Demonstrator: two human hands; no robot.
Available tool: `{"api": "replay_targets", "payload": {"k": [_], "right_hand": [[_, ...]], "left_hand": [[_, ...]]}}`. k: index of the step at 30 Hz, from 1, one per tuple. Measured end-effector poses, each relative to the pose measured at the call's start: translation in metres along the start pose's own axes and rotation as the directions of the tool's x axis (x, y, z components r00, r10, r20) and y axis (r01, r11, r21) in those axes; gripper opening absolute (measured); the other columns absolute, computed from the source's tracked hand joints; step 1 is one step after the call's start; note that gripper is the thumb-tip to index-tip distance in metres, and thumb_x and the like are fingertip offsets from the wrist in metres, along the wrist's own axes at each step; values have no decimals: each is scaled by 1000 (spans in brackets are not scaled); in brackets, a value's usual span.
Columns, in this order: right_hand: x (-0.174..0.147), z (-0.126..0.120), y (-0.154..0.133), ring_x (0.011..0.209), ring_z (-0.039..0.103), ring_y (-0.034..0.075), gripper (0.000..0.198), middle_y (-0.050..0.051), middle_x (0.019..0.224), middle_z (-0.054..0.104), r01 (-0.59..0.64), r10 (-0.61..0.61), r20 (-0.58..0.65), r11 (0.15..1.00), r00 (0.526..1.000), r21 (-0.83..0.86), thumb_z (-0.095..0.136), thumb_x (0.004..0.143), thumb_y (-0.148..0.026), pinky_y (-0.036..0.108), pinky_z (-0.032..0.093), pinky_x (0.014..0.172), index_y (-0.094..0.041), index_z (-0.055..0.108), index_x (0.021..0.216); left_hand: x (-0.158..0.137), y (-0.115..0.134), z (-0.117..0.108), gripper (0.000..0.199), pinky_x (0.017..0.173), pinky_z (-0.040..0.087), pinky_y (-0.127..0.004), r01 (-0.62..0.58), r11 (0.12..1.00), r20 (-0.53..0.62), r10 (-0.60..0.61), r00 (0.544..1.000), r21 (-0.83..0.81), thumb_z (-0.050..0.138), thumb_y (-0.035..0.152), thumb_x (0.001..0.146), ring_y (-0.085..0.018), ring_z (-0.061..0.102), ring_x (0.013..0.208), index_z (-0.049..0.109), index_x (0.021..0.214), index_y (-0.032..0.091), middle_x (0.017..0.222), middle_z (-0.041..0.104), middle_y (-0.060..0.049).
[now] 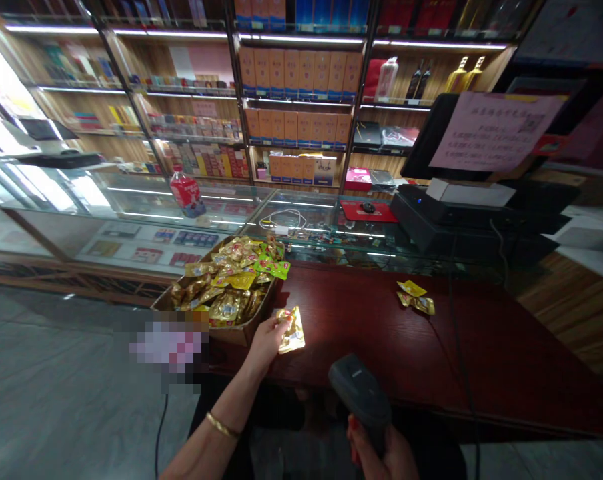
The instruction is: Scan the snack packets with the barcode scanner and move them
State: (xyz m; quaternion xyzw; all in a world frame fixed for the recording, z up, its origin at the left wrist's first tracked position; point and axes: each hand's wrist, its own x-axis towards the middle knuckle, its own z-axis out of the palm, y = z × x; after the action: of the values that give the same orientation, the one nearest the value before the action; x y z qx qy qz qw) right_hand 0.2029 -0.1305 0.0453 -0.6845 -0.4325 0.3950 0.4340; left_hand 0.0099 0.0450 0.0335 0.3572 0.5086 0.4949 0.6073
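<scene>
Between the fingers of my left hand (267,343) is a gold snack packet (292,331), brightly lit, held just above the front edge of the dark red counter. My right hand (381,453) is wrapped round the handle of a black barcode scanner (359,387), whose head points toward the packet. Left of my left hand stands a cardboard box (246,331) heaped with gold, yellow and green packets (231,277). On the counter's right part lie a few more packets (416,299), yellow and gold.
The dark red counter (351,313) meets a glass display case (311,200) bearing a red bottle (186,192), a white cable (284,223) and a mouse (367,207) on a red mat. A monitor (426,140) with a paper sheet stands right. A black cord (461,353) crosses the counter.
</scene>
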Motion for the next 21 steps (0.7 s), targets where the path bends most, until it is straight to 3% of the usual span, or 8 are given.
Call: {"api": "replay_targets", "payload": {"k": [6,21], "right_hand": [[6,6,-10,47,60,19,66,3,54,65,70,-68,69,997,995,-41,49,77,-81,26,46,48,-19,71,84],[9,10,-9,58,68,24,66,6,52,66,113,-111,34,991,993,-71,49,80,-78,26,52,53,-17,75,87]], "left_hand": [[-3,5,4,39,63,52,-29,13,1000,19,-12,1000,-14,82,42,62,-20,67,63,74,87,13,70,73,-5],[-3,3,6,39,57,45,-26,32,999,11,-33,999,29,83,44,62,-17,63,57,75,82,12,66,70,-4]]}}
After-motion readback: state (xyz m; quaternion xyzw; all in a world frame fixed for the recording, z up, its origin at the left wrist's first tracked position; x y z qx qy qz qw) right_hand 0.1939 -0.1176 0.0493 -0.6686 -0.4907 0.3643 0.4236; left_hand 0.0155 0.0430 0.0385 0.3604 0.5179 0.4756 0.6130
